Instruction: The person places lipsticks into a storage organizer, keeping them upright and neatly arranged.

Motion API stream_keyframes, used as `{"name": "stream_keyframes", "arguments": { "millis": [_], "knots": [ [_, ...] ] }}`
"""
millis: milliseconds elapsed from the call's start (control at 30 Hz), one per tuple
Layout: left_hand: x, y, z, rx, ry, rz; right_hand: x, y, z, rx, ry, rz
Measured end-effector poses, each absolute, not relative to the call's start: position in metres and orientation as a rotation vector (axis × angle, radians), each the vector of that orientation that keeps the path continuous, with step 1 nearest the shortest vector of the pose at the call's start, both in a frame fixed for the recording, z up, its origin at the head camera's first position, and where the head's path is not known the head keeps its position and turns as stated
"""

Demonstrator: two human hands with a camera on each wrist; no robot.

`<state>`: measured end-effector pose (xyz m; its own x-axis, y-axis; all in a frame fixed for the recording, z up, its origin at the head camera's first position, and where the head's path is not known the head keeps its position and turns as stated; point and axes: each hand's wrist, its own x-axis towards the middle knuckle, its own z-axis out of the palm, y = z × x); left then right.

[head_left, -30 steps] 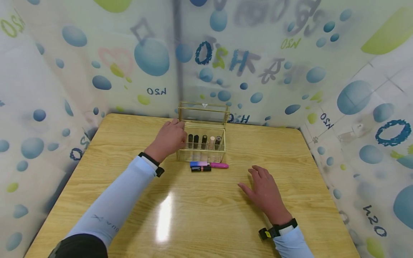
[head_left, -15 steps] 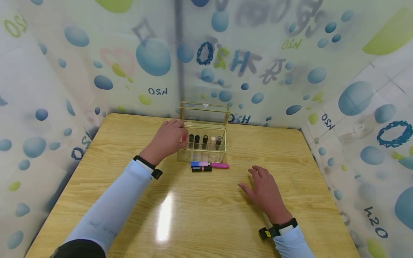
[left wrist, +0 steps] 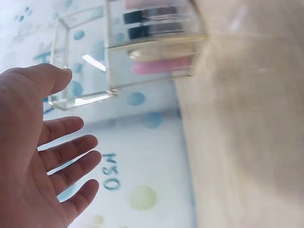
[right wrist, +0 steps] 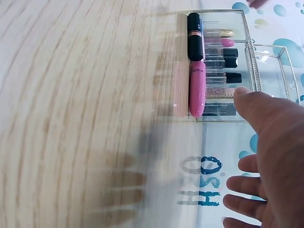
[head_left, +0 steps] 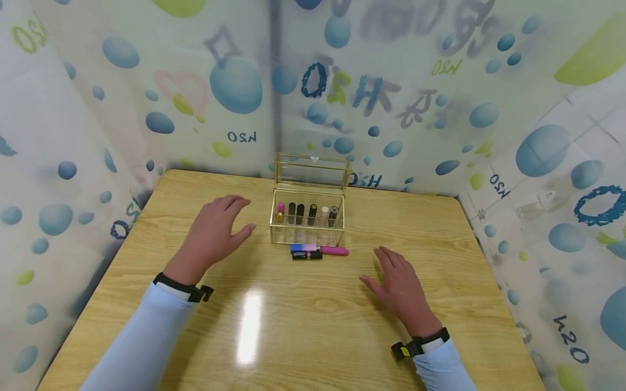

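Note:
A glass box with gold edges [head_left: 283, 235] stands at the far middle of the table, its lid [head_left: 313, 172] raised. Inside, several lipsticks stand upright in a row, black ones [head_left: 312, 214] and a pale one [head_left: 324, 216] among them. At the row's left end is a pink and gold lipstick [head_left: 280, 213]. A blue-to-pink tube [head_left: 335, 251] and a short black lipstick [head_left: 307, 256] lie before the box. My left hand [head_left: 210, 233] hovers left of the box, fingers apart, holding nothing. To the right of the box, my right hand [head_left: 402, 288] is loosely spread and holds nothing.
The wooden table [head_left: 303, 326] carries a bright light reflection. A patterned curtain [head_left: 239, 87] hangs behind it and along both sides, close to the table's edges.
My left hand has let go at the box's left end and drawn back left and toward me. The pink and gold lipstick now shows there. My right hand has hardly moved.

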<state>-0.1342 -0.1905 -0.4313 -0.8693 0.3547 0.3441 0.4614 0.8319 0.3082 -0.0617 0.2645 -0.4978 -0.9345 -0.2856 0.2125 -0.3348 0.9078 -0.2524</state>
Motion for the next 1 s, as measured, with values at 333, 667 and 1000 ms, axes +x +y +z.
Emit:
{"name": "stream_keyframes", "arguments": {
  "millis": [333, 667, 1000],
  "knots": [
    [-0.107, -0.213, -0.466, -0.523, -2.905, -0.582, -0.065, 0.264, -0.503, 0.465, -2.919, 0.436],
    [-0.103, -0.216, -0.472, -0.506, -2.889, -0.592, -0.073, 0.259, -0.504, 0.535, -2.851, 0.552],
    [-0.102, -0.211, -0.472, -0.515, -2.900, -0.612, -0.116, 0.232, -0.512, 0.583, -2.935, 0.659]
  ]
}}
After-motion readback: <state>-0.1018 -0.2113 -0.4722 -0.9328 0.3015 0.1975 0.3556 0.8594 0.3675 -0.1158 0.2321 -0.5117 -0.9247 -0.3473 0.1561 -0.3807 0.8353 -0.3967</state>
